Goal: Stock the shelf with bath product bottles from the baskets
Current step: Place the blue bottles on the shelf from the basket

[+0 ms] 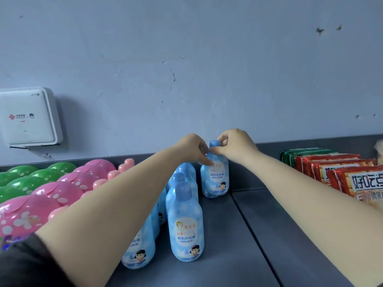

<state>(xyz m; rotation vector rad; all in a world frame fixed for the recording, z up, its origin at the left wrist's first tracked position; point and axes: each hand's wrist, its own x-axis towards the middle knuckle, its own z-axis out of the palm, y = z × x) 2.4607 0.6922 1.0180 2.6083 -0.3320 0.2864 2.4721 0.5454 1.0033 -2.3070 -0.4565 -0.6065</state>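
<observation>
Light-blue capped bottles (186, 224) stand upright in rows on the grey shelf (259, 235), labels forward.

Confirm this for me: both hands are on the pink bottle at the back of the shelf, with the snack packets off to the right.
Not quite: the bottle under both hands is blue, not pink. The head view shows the left hand and the right hand holding it near its cap, at the back of the shelf. The snack packets do lie to the right.
</observation>
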